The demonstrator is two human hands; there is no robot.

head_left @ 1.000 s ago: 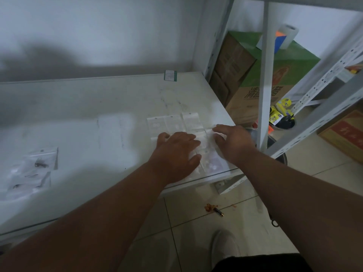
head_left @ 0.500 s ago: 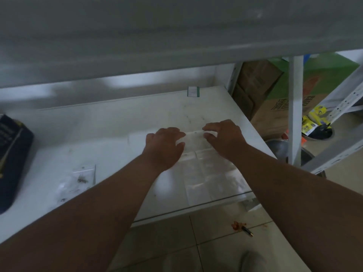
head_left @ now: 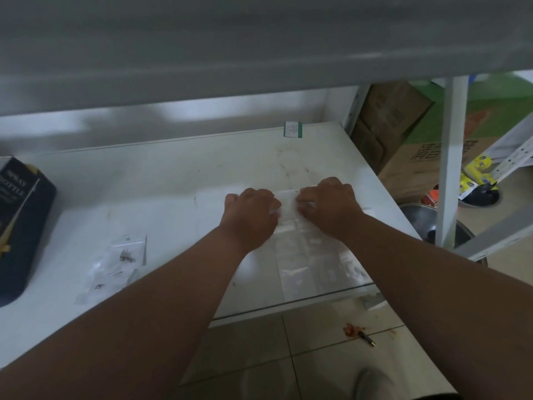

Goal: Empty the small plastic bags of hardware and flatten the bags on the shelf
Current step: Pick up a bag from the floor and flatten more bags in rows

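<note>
Right now both hands are down on the white shelf point(head_left: 173, 180), close together near its right end. The left hand point(head_left: 251, 217) lies knuckles up with its fingers bent onto a small clear bag point(head_left: 285, 206), and the right hand point(head_left: 331, 209) presses on the same bag from the other side, fingertips nearly meeting over it. Whether either hand pinches the plastic or only pushes it flat, I cannot tell from where I stand.

Below the hands, toward the shelf's front edge, a patch of flattened bags point(head_left: 311, 264) lies side by side, running almost to the front right corner. Further left along the front half of the shelf sits a loose heap of bags with hardware point(head_left: 115, 267) inside, small dark screws showing through the plastic. At the left end a dark blue box point(head_left: 20, 226) marked "spray bottle" stands tilted. A little green-edged card point(head_left: 292, 129) rests at the back edge.

Beyond the right end of the shelf are a cardboard carton point(head_left: 403, 157) and a white upright post point(head_left: 450, 157). On the tiled floor point(head_left: 259, 342) below lies a pen point(head_left: 366, 338) beside a reddish smear.
</note>
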